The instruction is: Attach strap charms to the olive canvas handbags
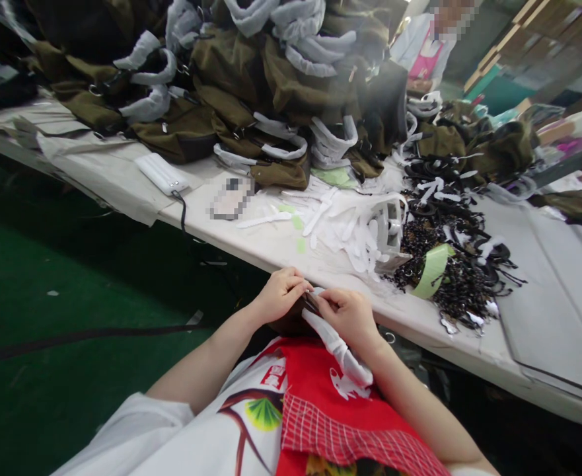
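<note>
Close to my body, just in front of the table edge, my left hand (283, 294) and my right hand (347, 316) meet with bent fingers. Between them is a dark brown bag (291, 322), mostly hidden by my hands and lap. Both hands pinch a part of it near its handle. The bag's handle (337, 350), wrapped in white material, curves down under my right hand over my red apron (315, 377). Fingertips cover the exact spot being gripped.
Olive-brown bags (241, 73) with wrapped handles are piled along the back. On the table (206, 228) lie a white power bank (159, 173) with a black cable, a phone (231, 198), white strips (330, 221) and a heap of black cords (449, 271). A co-worker (424, 49) stands behind.
</note>
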Action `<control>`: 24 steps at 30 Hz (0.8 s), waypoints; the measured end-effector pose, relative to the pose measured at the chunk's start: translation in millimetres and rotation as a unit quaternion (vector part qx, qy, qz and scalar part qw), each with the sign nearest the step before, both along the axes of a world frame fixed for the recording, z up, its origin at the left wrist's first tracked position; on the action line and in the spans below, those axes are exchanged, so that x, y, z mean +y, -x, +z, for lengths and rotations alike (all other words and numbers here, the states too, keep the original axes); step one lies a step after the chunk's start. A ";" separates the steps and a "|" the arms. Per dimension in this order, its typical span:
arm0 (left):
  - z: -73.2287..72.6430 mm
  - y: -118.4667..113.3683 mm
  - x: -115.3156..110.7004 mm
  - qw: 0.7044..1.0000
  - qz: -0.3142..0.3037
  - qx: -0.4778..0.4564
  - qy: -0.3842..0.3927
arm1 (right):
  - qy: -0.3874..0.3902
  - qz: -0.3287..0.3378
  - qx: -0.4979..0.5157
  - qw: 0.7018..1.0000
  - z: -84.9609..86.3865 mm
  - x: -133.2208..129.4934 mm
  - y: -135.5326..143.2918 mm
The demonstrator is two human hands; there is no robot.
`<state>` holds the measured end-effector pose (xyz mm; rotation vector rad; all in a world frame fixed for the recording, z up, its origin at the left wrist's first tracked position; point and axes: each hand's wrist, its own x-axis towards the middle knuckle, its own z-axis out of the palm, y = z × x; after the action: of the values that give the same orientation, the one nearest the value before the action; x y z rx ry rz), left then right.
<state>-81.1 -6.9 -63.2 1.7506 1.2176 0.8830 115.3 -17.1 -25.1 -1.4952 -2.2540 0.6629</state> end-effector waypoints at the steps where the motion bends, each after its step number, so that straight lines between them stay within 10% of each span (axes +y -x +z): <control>1: 2.0 2.4 -0.2 1.000 -0.021 0.006 -0.012 | -0.009 0.011 -0.012 1.000 1.2 0.6 0.3; 11: -2.4 9.4 -1.5 0.996 0.008 0.039 -0.080 | -0.035 0.052 -0.097 0.993 -0.8 12.0 9.4; 24: 25.7 13.2 -3.5 0.992 0.090 -0.025 -0.086 | -0.034 -0.003 -0.014 0.999 -13.1 5.6 16.6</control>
<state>-94.3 -10.4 -37.5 1.7607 1.3147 1.1597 98.7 -11.5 -38.3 -1.4875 -2.2685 0.5620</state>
